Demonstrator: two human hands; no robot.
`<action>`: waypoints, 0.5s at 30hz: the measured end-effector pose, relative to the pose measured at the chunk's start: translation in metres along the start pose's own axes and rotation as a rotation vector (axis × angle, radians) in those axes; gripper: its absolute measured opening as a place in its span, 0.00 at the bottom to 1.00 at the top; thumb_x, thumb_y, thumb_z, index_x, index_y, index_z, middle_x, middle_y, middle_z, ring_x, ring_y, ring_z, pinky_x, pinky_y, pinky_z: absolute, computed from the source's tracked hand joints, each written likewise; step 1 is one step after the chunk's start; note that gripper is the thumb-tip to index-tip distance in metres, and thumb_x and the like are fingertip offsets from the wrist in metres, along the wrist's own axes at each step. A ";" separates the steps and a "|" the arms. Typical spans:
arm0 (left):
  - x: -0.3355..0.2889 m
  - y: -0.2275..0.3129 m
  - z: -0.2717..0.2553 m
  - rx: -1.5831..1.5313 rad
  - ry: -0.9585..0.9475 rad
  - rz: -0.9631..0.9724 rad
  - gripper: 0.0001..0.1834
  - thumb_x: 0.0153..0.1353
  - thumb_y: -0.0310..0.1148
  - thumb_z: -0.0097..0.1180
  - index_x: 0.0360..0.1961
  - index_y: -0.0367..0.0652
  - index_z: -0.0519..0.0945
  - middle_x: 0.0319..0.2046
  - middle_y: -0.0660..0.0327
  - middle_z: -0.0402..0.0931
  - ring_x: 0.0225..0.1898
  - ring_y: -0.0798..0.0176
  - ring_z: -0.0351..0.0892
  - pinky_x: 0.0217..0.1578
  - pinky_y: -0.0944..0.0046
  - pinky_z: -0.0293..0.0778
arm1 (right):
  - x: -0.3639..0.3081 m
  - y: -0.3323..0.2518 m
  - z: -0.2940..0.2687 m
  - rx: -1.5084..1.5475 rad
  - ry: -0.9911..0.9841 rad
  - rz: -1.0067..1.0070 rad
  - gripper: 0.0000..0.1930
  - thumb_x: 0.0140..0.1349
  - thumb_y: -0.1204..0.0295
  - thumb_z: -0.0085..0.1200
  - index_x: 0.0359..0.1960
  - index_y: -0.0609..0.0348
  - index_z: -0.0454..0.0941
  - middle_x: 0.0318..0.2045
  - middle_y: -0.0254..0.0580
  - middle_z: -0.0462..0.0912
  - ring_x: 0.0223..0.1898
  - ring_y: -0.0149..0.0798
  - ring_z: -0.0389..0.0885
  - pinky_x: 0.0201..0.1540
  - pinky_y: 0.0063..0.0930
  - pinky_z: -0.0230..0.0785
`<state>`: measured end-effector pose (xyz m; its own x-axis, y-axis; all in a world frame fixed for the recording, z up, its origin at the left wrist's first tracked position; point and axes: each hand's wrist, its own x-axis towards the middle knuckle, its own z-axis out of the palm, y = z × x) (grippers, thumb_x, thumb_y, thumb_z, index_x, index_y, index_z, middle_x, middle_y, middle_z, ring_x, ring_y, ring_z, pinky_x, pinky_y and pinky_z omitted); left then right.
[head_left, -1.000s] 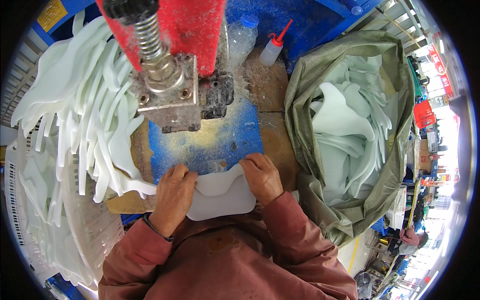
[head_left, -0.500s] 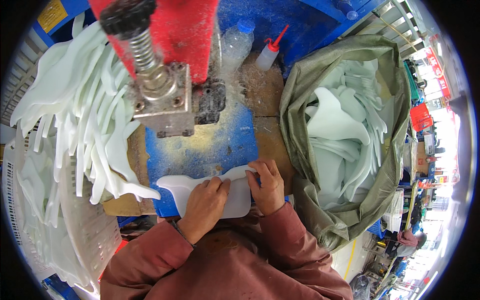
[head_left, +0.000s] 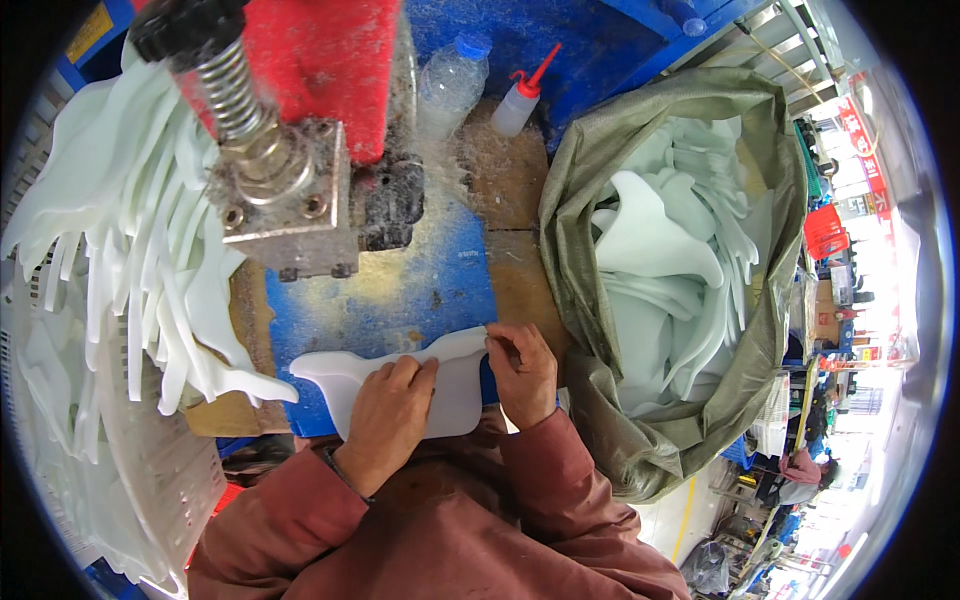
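A soft white sheet piece (head_left: 455, 400) with a curved, rolled-looking top edge lies in front of me, its pointed end to the left. My left hand (head_left: 388, 415) lies over its middle, fingers bent onto the raised edge and holding it. At the piece's top right corner is my right hand (head_left: 525, 370), its fingers curled in a pinch with the tips by the corner. Whatever is between those fingertips is too small to make out. Under the piece is a blue, dusty work surface (head_left: 400, 310).
A red machine (head_left: 320, 80) with a metal block and spring hangs over the surface. Similar white pieces (head_left: 150, 220) heap over a white basket (head_left: 170, 450) at left. A green woven sack (head_left: 575, 210) of them stands right. Behind are a clear bottle (head_left: 455, 80) and a red-tipped squeeze bottle (head_left: 515, 108).
The whole view has shifted slightly, so things sit further left. My right hand has drawn back from the piece's right side, and blue shows between them. My left hand stays on the piece.
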<state>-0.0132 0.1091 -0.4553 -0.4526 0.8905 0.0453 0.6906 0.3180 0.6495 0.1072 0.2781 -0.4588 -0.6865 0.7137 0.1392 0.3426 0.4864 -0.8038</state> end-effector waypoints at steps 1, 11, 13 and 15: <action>0.000 0.000 0.000 0.000 -0.003 0.000 0.20 0.59 0.24 0.66 0.54 0.35 0.84 0.40 0.53 0.78 0.43 0.47 0.81 0.46 0.51 0.79 | 0.002 0.001 0.001 -0.012 0.007 -0.017 0.09 0.64 0.83 0.62 0.45 0.62 0.84 0.36 0.42 0.82 0.35 0.35 0.82 0.39 0.27 0.74; 0.001 0.002 -0.004 0.002 0.002 -0.003 0.21 0.59 0.23 0.66 0.55 0.34 0.83 0.39 0.53 0.77 0.42 0.47 0.81 0.45 0.51 0.79 | 0.011 0.008 0.011 -0.095 0.019 -0.068 0.11 0.64 0.83 0.59 0.47 0.58 0.84 0.35 0.48 0.82 0.37 0.51 0.83 0.41 0.40 0.76; 0.002 0.002 -0.004 -0.001 0.000 -0.006 0.21 0.59 0.24 0.66 0.55 0.34 0.83 0.39 0.53 0.77 0.43 0.47 0.81 0.45 0.51 0.79 | 0.012 0.009 0.013 -0.107 0.021 -0.071 0.12 0.64 0.84 0.59 0.48 0.60 0.84 0.35 0.47 0.82 0.35 0.46 0.84 0.40 0.36 0.76; 0.002 0.002 -0.005 -0.004 -0.010 -0.013 0.20 0.59 0.24 0.66 0.55 0.34 0.83 0.40 0.53 0.77 0.43 0.47 0.81 0.46 0.51 0.78 | 0.013 0.009 0.015 -0.123 0.021 -0.072 0.12 0.64 0.84 0.59 0.48 0.60 0.83 0.35 0.48 0.81 0.36 0.48 0.83 0.40 0.38 0.76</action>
<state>-0.0156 0.1100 -0.4501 -0.4558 0.8896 0.0294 0.6826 0.3282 0.6530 0.0919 0.2841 -0.4734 -0.6988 0.6846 0.2073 0.3701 0.5940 -0.7143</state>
